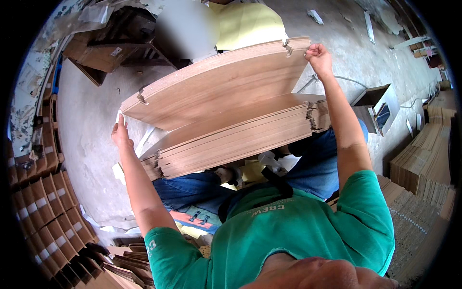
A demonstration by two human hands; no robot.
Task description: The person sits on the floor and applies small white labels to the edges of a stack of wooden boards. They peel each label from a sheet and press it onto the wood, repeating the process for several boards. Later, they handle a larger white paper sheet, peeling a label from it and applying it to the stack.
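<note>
A tilted bundle of light-brown wooden boards, edges notched near both ends, stands above a flat stack of brown notched boards over the person's blue-jeaned thighs. Wide apart, the left hand and right hand pinch the bundle's 2 ends. White scraps litter the grey concrete floor. An open grey-brown box, dark inside, sits rightward; brown compartments at left bear white labels.

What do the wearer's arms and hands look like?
Left hand and right hand: ungloved. Nothing visible worn on wrists or forearms; no cables attached. Short green sleeves, ending above the elbows: left sleeve has a white marking; right sleeve looks plain from here.
</note>
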